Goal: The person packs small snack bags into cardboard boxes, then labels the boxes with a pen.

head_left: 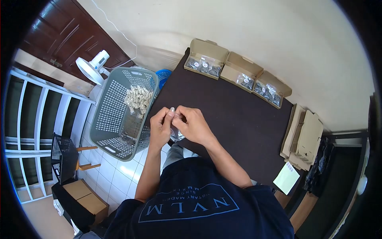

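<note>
My left hand (160,124) and my right hand (193,124) are close together over the near-left edge of the dark table (234,127). Fingers and thumbs of both are pinched at the top of a small clear plastic bag (176,134), which hangs below them. Its contents are mostly hidden by my right hand. To the left of my hands stands a grey-green laundry-style basket (108,107), with a heap of cream-coloured, knobbly pieces (138,98) inside. What those pieces are I cannot make out.
Along the wall stand an open cardboard box (207,51), a second (240,65) and a third (274,85), holding small labelled clear bags with dark contents. Flattened cardboard (308,133) and a pale green paper (287,178) lie right. A white fan (92,67) is behind the basket.
</note>
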Tool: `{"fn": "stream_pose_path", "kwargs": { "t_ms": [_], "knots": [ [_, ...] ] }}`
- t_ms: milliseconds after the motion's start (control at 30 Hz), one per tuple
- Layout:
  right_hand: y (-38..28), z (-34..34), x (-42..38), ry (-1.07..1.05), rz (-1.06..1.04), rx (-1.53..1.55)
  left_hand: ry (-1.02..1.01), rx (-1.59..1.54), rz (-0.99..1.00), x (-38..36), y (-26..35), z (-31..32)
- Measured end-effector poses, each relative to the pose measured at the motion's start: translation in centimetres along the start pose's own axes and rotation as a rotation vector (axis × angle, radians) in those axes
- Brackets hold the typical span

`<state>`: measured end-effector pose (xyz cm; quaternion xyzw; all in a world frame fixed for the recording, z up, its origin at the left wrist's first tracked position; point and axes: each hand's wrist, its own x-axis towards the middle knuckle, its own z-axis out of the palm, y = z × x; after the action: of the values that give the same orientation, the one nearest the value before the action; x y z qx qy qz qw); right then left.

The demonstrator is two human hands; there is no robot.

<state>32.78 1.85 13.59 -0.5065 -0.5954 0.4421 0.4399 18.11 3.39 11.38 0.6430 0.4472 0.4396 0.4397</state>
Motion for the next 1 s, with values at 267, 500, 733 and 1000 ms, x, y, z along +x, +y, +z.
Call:
{"fn": "stream_pose_path", "kwargs": {
  "t_ms": [267,500,733,1000],
  "knots": [
    [1.4,0.1,-1.6,0.005,-0.012,-0.113,0.193,-0.014,-0.092,0.0,-2.1,0.9],
    [1.7,-0.7,-3.5,0.062,-0.007,-0.100,0.234,0.068,-0.130,0.4,-3.4,1.8],
    [1.3,-5.3,-4.8,0.085,0.186,-0.159,0.097,0.059,-0.069,2.4,-3.0,-3.0],
    [4.9,-6.8,-1.3,-0.177,0.158,-0.162,-0.180,-0.297,-0.039,2.4,-3.3,4.0]
  ]
}}
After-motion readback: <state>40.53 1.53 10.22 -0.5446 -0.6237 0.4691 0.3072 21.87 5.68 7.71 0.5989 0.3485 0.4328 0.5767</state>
